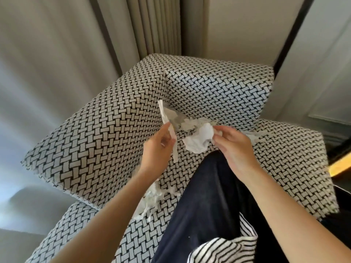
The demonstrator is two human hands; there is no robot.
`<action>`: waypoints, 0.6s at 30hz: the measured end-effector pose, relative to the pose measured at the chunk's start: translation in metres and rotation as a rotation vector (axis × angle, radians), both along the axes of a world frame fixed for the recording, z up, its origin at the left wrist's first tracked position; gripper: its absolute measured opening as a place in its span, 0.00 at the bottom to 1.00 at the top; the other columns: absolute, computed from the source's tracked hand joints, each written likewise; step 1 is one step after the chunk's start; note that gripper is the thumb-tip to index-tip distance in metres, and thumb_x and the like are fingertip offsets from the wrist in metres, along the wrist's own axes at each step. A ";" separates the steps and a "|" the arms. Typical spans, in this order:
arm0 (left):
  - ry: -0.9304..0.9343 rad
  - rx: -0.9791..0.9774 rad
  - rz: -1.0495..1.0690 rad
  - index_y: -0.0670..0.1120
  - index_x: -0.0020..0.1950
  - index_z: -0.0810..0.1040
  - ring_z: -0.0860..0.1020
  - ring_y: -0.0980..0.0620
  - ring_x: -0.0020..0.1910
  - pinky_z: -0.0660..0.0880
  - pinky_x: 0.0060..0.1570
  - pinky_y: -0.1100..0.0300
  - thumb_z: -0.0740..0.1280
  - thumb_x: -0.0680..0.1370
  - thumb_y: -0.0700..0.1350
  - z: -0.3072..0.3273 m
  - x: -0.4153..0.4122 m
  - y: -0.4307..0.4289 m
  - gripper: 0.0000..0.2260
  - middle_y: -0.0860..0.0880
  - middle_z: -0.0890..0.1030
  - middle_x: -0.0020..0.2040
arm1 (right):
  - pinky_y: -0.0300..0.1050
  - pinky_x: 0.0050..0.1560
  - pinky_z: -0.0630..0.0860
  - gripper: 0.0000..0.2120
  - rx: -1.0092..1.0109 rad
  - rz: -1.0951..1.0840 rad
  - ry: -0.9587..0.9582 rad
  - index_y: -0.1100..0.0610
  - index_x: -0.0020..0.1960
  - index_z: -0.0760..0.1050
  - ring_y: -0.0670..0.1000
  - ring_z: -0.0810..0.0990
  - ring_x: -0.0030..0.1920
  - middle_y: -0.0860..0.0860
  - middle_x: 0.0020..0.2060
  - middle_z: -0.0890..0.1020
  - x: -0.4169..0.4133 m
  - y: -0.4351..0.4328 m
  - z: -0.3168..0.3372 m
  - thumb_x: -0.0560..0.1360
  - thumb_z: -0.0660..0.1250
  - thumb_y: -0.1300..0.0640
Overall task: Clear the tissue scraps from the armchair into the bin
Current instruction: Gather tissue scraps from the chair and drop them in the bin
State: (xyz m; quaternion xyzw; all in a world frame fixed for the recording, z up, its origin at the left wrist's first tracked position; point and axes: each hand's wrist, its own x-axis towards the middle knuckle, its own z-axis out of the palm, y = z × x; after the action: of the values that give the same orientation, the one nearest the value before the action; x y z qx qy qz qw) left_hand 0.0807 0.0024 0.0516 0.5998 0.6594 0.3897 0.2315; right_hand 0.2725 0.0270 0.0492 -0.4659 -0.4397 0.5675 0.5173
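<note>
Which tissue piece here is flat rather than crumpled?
The flat strip pinched in the left hand; the right hand holds a crumpled wad, and the seat scraps are shredded.

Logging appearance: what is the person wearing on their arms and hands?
Nothing: the left hand and right hand are bare, with no gloves, rings, watch or sleeves visible up to the frame edge. A black-and-white striped top shows below.

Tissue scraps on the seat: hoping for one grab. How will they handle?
Probably floppy and very light: the scraps lie in thin torn wisps. They likely cling to the fabric armchair and may tear or scatter, being already shredded.
</note>
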 end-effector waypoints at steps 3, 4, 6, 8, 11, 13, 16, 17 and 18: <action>0.056 -0.003 -0.048 0.49 0.68 0.71 0.77 0.59 0.43 0.77 0.46 0.66 0.64 0.78 0.40 0.011 0.021 0.020 0.18 0.53 0.79 0.46 | 0.46 0.56 0.77 0.13 -0.017 -0.051 0.084 0.57 0.52 0.77 0.52 0.82 0.52 0.52 0.46 0.84 0.023 0.005 0.011 0.72 0.66 0.70; 0.060 0.003 -0.064 0.48 0.67 0.72 0.77 0.59 0.43 0.77 0.46 0.67 0.64 0.78 0.40 0.014 0.028 0.025 0.17 0.52 0.79 0.46 | 0.44 0.53 0.78 0.13 -0.027 -0.071 0.113 0.58 0.53 0.77 0.51 0.82 0.50 0.51 0.45 0.84 0.030 0.007 0.014 0.72 0.66 0.71; 0.068 0.024 -0.111 0.47 0.66 0.74 0.76 0.61 0.41 0.75 0.43 0.72 0.65 0.78 0.40 0.021 0.046 0.035 0.16 0.51 0.80 0.47 | 0.41 0.48 0.79 0.13 -0.049 -0.117 0.158 0.59 0.55 0.76 0.49 0.83 0.48 0.51 0.45 0.84 0.049 0.009 0.020 0.73 0.65 0.70; 0.091 0.032 -0.161 0.46 0.64 0.75 0.75 0.63 0.40 0.72 0.39 0.77 0.65 0.78 0.41 0.027 0.072 0.045 0.14 0.52 0.80 0.47 | 0.41 0.46 0.79 0.13 -0.058 -0.170 0.171 0.58 0.55 0.76 0.48 0.83 0.48 0.51 0.47 0.83 0.075 0.009 0.025 0.73 0.65 0.69; 0.084 0.038 -0.219 0.45 0.60 0.78 0.73 0.66 0.38 0.71 0.37 0.79 0.65 0.78 0.42 0.033 0.102 0.057 0.11 0.54 0.80 0.44 | 0.41 0.47 0.77 0.12 -0.082 -0.209 0.158 0.56 0.54 0.77 0.49 0.82 0.51 0.51 0.50 0.83 0.108 0.005 0.029 0.74 0.64 0.67; 0.064 0.023 -0.266 0.46 0.57 0.79 0.74 0.65 0.37 0.70 0.35 0.79 0.66 0.78 0.43 0.035 0.131 0.065 0.09 0.52 0.81 0.46 | 0.42 0.51 0.77 0.12 -0.101 -0.267 0.167 0.56 0.55 0.77 0.50 0.81 0.54 0.51 0.51 0.82 0.136 0.000 0.030 0.75 0.64 0.66; -0.023 -0.049 -0.322 0.47 0.53 0.79 0.73 0.63 0.34 0.68 0.29 0.78 0.66 0.77 0.45 0.033 0.177 0.073 0.06 0.53 0.81 0.45 | 0.47 0.57 0.77 0.12 -0.108 -0.360 0.150 0.52 0.56 0.77 0.49 0.79 0.56 0.51 0.55 0.80 0.179 -0.008 0.029 0.76 0.64 0.64; -0.073 -0.090 -0.341 0.47 0.52 0.79 0.73 0.62 0.34 0.68 0.29 0.77 0.66 0.77 0.45 0.031 0.195 0.074 0.06 0.53 0.81 0.46 | 0.47 0.58 0.77 0.13 -0.105 -0.390 0.144 0.52 0.57 0.77 0.49 0.79 0.57 0.52 0.56 0.79 0.194 -0.012 0.029 0.76 0.64 0.64; -0.123 -0.137 -0.356 0.46 0.53 0.79 0.74 0.60 0.37 0.69 0.31 0.74 0.67 0.77 0.45 0.028 0.214 0.074 0.07 0.53 0.80 0.48 | 0.47 0.57 0.77 0.14 -0.098 -0.420 0.143 0.51 0.58 0.76 0.50 0.78 0.57 0.52 0.58 0.78 0.211 -0.016 0.027 0.76 0.64 0.64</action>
State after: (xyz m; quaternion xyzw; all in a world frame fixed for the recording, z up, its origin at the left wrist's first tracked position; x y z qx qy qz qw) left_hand 0.2944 0.0766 0.0799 0.6647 0.5525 0.3328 0.3771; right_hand 0.4833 0.0105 0.0763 -0.5303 -0.2671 0.4999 0.6305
